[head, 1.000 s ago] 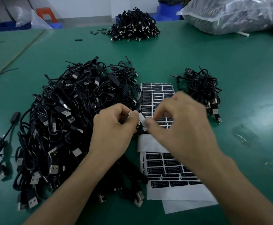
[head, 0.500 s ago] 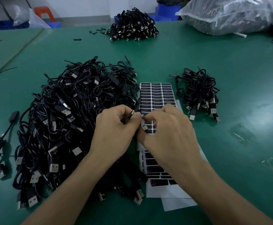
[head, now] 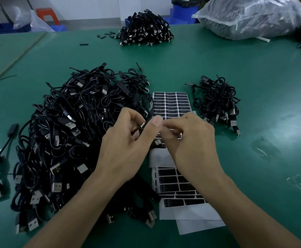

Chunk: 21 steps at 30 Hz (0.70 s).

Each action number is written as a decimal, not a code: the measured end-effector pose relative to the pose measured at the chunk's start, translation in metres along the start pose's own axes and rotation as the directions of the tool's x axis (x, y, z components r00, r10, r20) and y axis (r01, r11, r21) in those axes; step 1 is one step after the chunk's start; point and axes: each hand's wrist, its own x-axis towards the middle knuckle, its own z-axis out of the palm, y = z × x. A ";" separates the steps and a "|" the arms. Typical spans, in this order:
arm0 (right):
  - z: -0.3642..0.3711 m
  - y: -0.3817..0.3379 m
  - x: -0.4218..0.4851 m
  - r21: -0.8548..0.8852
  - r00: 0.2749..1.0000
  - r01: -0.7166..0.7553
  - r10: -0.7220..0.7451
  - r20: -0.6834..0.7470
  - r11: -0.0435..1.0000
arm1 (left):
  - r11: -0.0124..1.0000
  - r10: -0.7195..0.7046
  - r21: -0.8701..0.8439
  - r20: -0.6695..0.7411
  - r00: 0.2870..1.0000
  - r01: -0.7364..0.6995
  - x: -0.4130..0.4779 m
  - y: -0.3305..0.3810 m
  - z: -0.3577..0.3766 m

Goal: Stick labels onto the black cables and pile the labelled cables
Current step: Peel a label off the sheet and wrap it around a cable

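Dim, cool-toned light with a soft sheen at the right of the frame.

The green counter [head: 208, 65] took a pale, diffuse glare at the middle right, so the light seemed to fall from above and to the right; the lower left corner lay darker. The big heap of black cables [head: 71, 140] was nearly a flat black mass, its strands only picked out by thin highlights and bright metal plugs. The clear plastic bag [head: 253, 17] at the upper right was the brightest area, with white glints. The hands cast weak, blurred shadows. Straight edges bowed toward the frame borders, and fine label print was too soft to read.
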 end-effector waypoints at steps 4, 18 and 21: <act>0.000 -0.005 0.003 0.589 0.983 -0.167 0.179 0.038 0.791 | 0.991 0.016 0.135 0.041 0.999 -0.021 -0.001 0.002 0.000; 0.000 -0.006 0.004 0.710 0.938 -0.338 0.159 0.308 0.618 | 0.990 0.100 0.085 0.123 0.987 -0.111 -0.001 -0.008 0.004; -0.001 -0.001 0.009 0.755 0.954 -0.300 0.168 0.249 0.583 | 0.996 0.086 0.007 0.143 0.986 -0.088 0.001 -0.008 0.005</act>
